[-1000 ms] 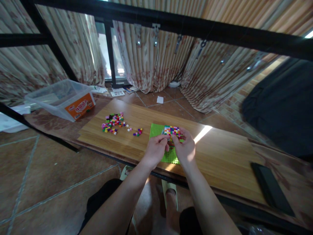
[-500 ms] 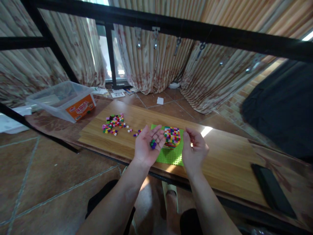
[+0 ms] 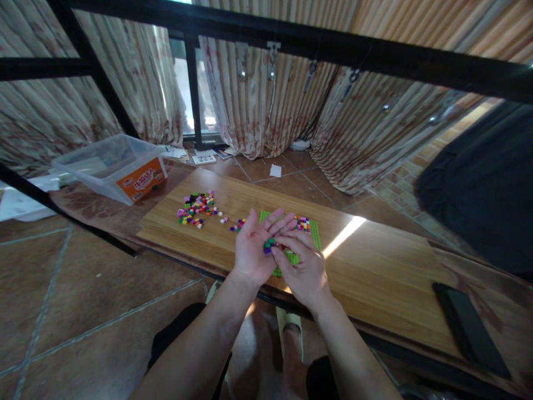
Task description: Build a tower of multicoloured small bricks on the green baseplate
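Note:
My left hand (image 3: 255, 253) is palm up with its fingers stretched out, and a few small green, blue and purple building bricks (image 3: 268, 245) lie in the palm. From the right, my right hand (image 3: 303, 268) reaches over, its thumb and fingertips closed at those bricks. Behind the hands, a block of many coloured bricks (image 3: 303, 223) stands on a green studded baseplate (image 3: 315, 236); the hands hide most of both. Left of my left hand, several loose bricks (image 3: 238, 225) are on the wooden board.
A larger pile of loose bricks (image 3: 199, 206) lies on the wooden board (image 3: 375, 272). A clear plastic bin (image 3: 100, 166) with an orange label stands at the left. A black phone-like slab (image 3: 468, 328) rests at the right end. A dark metal bar (image 3: 291, 36) crosses above.
My right hand has moved left, from beside the brick block to the bricks in my left palm, and now covers much of the block. My left hand stays palm up.

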Motion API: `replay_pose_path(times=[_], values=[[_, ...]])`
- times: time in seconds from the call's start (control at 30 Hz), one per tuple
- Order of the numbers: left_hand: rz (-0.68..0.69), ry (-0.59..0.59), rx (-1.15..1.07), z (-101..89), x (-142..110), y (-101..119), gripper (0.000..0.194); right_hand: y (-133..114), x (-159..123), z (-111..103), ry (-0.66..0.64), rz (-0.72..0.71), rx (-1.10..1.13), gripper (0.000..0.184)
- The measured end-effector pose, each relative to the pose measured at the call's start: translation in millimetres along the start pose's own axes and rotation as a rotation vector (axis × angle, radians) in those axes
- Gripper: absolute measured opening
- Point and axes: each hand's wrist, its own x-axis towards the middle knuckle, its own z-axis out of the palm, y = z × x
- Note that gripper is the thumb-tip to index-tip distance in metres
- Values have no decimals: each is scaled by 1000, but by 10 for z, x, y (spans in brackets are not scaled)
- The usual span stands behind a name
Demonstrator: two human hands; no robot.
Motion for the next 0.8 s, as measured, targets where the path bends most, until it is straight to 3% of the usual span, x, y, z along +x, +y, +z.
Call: replay_pose_path(times=[0.3, 0.47, 0.63, 0.8], values=[[20, 51, -32, -5, 18, -18, 48, -33, -16, 44, -25, 38, 66, 12], [67, 169, -75, -45, 43, -3, 34, 65, 11, -33, 88, 105, 75, 11], [35, 320, 60, -110, 72, 5, 15, 232, 31, -115, 217, 154, 29, 8], [5, 280, 139, -118, 86, -50, 13, 349, 46, -145, 166, 120, -170, 11]])
